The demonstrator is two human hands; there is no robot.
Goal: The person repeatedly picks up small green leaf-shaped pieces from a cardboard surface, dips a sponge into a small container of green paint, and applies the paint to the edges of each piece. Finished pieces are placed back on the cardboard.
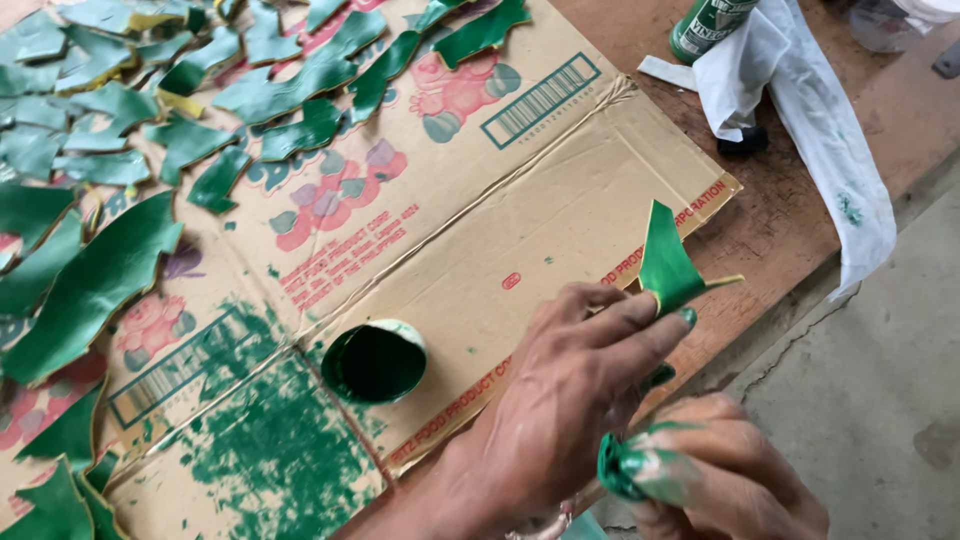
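My left hand pinches a small curved leaf-shaped piece, painted green on one side, by its lower edge above the cardboard's right corner. My right hand is below it at the table's edge, closed around a green paint-soaked wad. Both hands have green paint on the fingers. A small round cup of green paint stands on the cardboard just left of my left hand.
A flattened cardboard box covers the wooden table, smeared green near the front. Several green painted pieces lie across its left and top. A stained white cloth and a green can are at the upper right.
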